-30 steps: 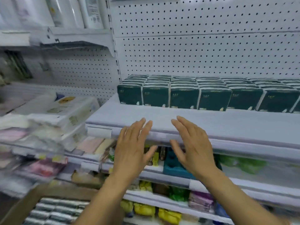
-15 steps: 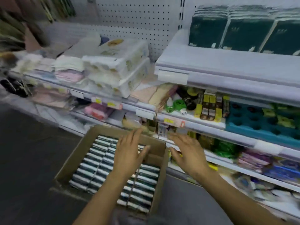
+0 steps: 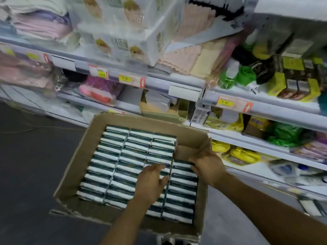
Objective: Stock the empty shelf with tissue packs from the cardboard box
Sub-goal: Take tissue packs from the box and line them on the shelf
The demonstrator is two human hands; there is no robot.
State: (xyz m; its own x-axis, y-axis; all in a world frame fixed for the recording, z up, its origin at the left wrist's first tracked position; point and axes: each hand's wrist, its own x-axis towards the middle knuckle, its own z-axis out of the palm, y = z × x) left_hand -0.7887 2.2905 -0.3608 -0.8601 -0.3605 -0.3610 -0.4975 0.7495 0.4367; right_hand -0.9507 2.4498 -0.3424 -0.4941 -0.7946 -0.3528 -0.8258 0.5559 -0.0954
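Both your hands, left (image 3: 152,181) and right (image 3: 207,162), hover open over the packs (image 3: 127,163) at lower centre of the box (image 3: 79,156); clamp one row squarely.

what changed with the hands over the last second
Both hands came down from the shelf edge into the cardboard box. The left hand and right hand now bracket a clutch of tissue packs in the rightmost column, not yet lifted. The other rows stay packed.
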